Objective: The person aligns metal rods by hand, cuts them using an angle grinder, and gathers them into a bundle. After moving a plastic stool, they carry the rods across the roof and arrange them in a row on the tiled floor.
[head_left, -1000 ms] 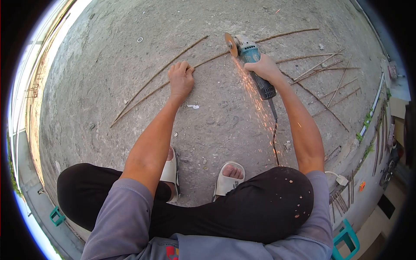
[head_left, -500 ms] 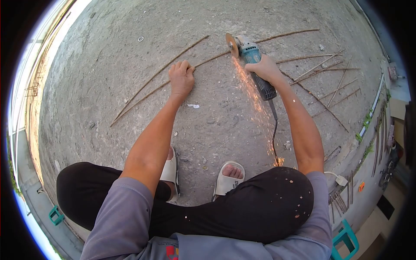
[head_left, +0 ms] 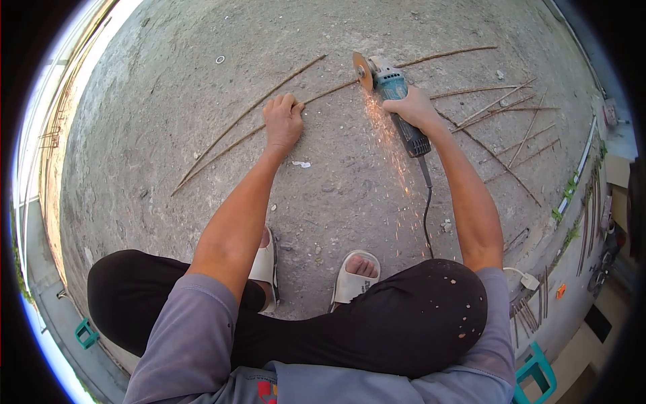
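Observation:
My right hand (head_left: 416, 109) is wrapped around the body of a teal and black angle grinder (head_left: 392, 86). Its brown cutting disc (head_left: 363, 71) stands on edge against a long rusty steel rod (head_left: 330, 91). Orange sparks (head_left: 382, 121) spray from the disc down toward my feet. Left of the disc, my left hand (head_left: 283, 121) is closed around the same rod and presses it near the ground. A second rod (head_left: 259, 101) lies on the ground beyond my left hand. The grinder's black cord (head_left: 426, 209) runs down behind my knee.
Several thin rods (head_left: 501, 111) lie crossed on the rough concrete ground (head_left: 168, 128) to the right. My sandalled feet (head_left: 356, 273) are below the sparks. A white plug (head_left: 529, 279) on a cable and a teal stool (head_left: 536, 374) are at lower right, another teal stool (head_left: 85, 333) at left.
Both hands and the grinder stay almost in place. The spark stream is thinner, and the bright cluster of sparks near my right knee is gone.

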Available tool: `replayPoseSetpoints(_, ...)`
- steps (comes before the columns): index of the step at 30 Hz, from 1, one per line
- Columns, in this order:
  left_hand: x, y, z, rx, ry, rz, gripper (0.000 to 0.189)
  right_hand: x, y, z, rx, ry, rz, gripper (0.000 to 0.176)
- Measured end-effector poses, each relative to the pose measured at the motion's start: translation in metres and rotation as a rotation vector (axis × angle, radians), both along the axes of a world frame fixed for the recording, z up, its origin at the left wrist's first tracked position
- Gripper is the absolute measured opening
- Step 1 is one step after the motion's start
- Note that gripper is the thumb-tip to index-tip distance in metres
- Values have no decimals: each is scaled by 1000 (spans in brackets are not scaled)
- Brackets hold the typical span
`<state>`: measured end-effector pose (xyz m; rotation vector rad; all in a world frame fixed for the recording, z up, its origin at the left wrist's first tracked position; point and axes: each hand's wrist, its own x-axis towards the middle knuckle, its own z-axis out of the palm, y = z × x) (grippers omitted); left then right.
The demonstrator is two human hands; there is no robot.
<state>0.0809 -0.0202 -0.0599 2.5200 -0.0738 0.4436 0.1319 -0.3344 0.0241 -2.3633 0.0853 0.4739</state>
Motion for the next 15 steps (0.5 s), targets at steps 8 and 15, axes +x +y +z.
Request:
replayPoseSetpoints(8, 0, -1, 3, -6, 7, -1, 12, -8, -4, 14, 19, 22, -23, 39)
replayPoseSetpoints(15, 0, 0, 3, -4, 11, -3, 12, -7, 0, 23, -23, 16, -18, 37)
